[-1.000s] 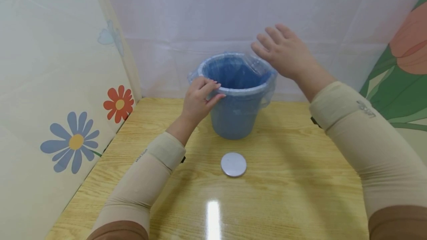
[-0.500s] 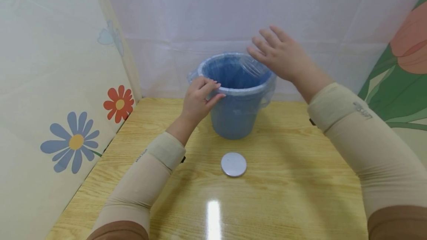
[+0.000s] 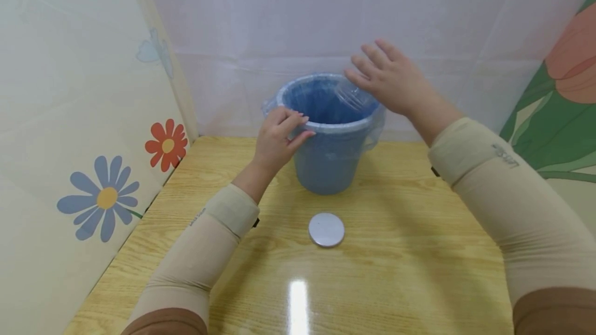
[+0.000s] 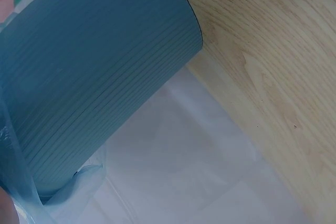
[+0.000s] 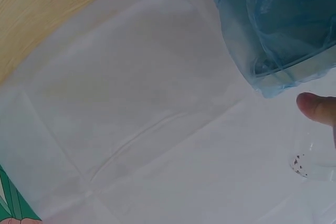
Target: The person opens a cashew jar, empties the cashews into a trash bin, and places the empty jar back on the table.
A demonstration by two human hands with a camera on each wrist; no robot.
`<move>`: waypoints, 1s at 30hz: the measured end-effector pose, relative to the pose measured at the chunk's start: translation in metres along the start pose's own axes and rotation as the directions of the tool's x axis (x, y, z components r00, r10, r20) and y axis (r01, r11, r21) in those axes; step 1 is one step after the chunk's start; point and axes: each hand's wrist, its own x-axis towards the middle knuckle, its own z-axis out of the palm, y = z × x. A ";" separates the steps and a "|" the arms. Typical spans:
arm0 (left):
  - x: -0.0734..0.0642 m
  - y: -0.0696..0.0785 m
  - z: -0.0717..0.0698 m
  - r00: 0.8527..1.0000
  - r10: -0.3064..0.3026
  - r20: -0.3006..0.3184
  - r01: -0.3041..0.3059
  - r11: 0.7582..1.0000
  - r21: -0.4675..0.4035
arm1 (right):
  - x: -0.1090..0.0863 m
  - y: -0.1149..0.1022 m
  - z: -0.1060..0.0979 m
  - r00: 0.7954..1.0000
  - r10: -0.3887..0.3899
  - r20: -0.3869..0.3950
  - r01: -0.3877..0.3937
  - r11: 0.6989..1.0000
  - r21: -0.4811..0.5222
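Note:
A blue trash can stands on the table, lined with a thin translucent blue bag folded over its rim. At the near-left rim, my left hand grips the edge, fingers over the top and thumb outside. Above the far-right rim, my right hand holds a clear see-through container, jar-like, tilted over the can's mouth; the hand hides part of it. Dark specks show on the clear container in the right wrist view, beside the right thumb. The can's bottom inside is not visible.
A round flat whitish lid-like disc lies on the wood-grain table in front of the can. Behind stands a pale cloth backdrop. A flower-printed panel borders the left side, another printed panel the right.
My right hand has shifted slightly left and down, and the clear container shows more over the can's mouth. The left hand, can and disc have stayed put.

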 end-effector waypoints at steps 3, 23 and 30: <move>0.000 0.000 0.000 1.000 -0.006 -0.005 0.006 1.000 -0.005 | -0.001 0.000 0.000 1.000 0.012 0.023 -0.012 1.000 -0.005; -0.001 -0.002 0.001 1.000 0.000 -0.002 0.000 1.000 -0.012 | -0.027 0.015 -0.007 0.894 0.392 0.216 -0.442 0.846 0.298; 0.000 -0.002 0.002 1.000 0.000 -0.007 0.000 1.000 -0.021 | -0.038 0.010 -0.004 0.816 0.530 0.233 -0.574 0.692 0.438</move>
